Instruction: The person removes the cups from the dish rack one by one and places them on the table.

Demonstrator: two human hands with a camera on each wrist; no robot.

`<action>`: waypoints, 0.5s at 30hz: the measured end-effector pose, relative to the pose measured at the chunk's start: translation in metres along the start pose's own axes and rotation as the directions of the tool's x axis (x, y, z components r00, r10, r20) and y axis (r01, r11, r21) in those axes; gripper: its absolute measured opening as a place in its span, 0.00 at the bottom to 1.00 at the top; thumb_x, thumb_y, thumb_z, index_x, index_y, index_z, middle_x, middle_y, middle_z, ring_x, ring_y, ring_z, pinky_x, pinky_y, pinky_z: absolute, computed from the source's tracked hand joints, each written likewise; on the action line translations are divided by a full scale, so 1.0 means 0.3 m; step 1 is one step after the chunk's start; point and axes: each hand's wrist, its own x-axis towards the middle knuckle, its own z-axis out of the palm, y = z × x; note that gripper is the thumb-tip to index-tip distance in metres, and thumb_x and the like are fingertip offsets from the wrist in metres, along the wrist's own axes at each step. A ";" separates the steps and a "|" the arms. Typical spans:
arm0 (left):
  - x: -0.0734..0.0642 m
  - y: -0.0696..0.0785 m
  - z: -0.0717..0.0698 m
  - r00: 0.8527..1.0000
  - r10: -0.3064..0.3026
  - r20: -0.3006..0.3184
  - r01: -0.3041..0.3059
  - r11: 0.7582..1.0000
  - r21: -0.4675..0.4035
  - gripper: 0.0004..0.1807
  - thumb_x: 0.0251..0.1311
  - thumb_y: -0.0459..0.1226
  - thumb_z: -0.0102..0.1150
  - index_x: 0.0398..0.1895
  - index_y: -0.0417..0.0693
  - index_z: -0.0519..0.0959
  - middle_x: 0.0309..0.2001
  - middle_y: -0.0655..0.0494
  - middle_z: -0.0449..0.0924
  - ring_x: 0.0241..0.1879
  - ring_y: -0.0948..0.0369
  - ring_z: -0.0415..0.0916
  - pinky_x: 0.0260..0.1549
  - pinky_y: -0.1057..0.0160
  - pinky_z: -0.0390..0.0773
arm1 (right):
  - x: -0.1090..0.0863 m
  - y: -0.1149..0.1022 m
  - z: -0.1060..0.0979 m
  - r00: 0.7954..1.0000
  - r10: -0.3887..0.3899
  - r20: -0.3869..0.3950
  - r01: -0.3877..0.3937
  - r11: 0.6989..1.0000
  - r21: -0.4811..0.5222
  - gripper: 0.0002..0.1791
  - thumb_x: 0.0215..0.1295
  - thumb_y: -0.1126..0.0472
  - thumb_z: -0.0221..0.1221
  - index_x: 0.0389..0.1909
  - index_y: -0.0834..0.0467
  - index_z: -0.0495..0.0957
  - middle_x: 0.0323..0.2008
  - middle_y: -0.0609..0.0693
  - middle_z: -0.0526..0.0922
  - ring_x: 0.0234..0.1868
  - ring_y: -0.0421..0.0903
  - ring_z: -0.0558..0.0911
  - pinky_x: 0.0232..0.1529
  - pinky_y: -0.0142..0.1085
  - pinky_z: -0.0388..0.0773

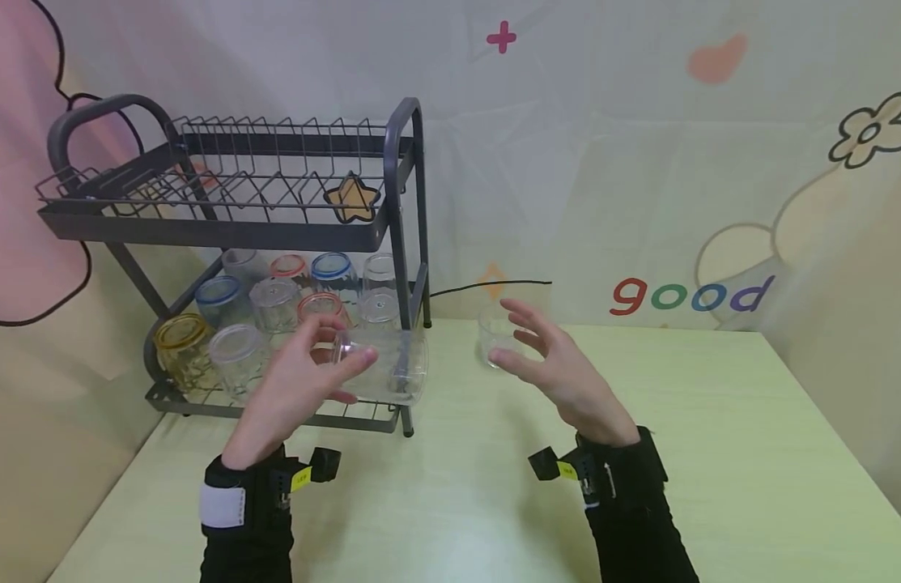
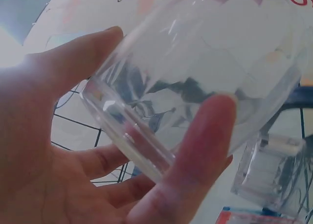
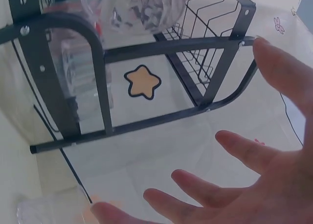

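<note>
The left hand (image 1: pixel 297 376) grasped a clear glass (image 1: pixel 392 364) by its base end, tipped sideways before the right front corner of the rack (image 1: pixel 217 235) at the left of the worktop (image 1: pixel 712 453); the step looked like mid-air handling, and the next move seemed to call for a steady grip. The right hand (image 1: pixel 574 385), released with fingers spread, partly hid a second glass (image 1: pixel 488 336) near the back edge, so contact could not be told. Glasses deep in the rack overlapped indistinctly.
</note>
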 end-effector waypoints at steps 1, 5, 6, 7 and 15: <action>0.000 0.001 0.002 1.000 0.004 0.012 -0.004 1.000 -0.016 0.39 0.58 0.55 0.66 0.65 0.46 0.61 0.62 0.43 0.64 0.51 0.47 0.76 0.34 0.53 0.84 | 0.001 -0.001 0.008 1.000 0.000 0.013 0.000 1.000 0.018 0.39 0.63 0.51 0.66 0.72 0.37 0.59 0.72 0.44 0.55 0.72 0.49 0.54 0.65 0.60 0.59; 0.004 0.003 0.010 0.998 0.029 0.061 -0.024 0.996 -0.082 0.38 0.60 0.52 0.66 0.65 0.45 0.61 0.64 0.43 0.62 0.53 0.46 0.76 0.36 0.53 0.84 | 0.005 -0.003 0.040 0.998 -0.009 0.064 0.004 0.997 0.073 0.38 0.64 0.54 0.65 0.72 0.38 0.60 0.71 0.47 0.56 0.71 0.51 0.58 0.60 0.58 0.67; 0.005 0.003 0.013 0.997 0.039 0.068 -0.032 0.995 -0.098 0.37 0.60 0.51 0.66 0.66 0.45 0.60 0.65 0.43 0.61 0.53 0.46 0.76 0.37 0.52 0.84 | 0.006 -0.004 0.047 0.997 -0.012 0.075 0.006 0.997 0.079 0.38 0.64 0.55 0.65 0.72 0.38 0.60 0.71 0.47 0.57 0.70 0.51 0.59 0.59 0.58 0.69; 0.006 0.003 0.016 0.996 0.047 0.075 -0.038 0.992 -0.117 0.37 0.61 0.50 0.65 0.66 0.44 0.60 0.66 0.43 0.60 0.54 0.45 0.75 0.37 0.52 0.83 | 0.006 -0.004 0.054 0.996 -0.014 0.087 0.006 0.996 0.091 0.37 0.64 0.55 0.65 0.72 0.38 0.60 0.71 0.47 0.57 0.70 0.52 0.60 0.58 0.57 0.70; 0.021 -0.005 0.045 0.988 0.116 0.103 -0.090 0.970 -0.226 0.31 0.64 0.44 0.63 0.64 0.46 0.59 0.67 0.42 0.58 0.56 0.45 0.75 0.42 0.47 0.82 | 0.017 -0.005 0.102 0.984 -0.029 0.173 -0.006 0.980 0.198 0.39 0.65 0.58 0.65 0.73 0.43 0.59 0.71 0.52 0.57 0.67 0.58 0.66 0.52 0.55 0.76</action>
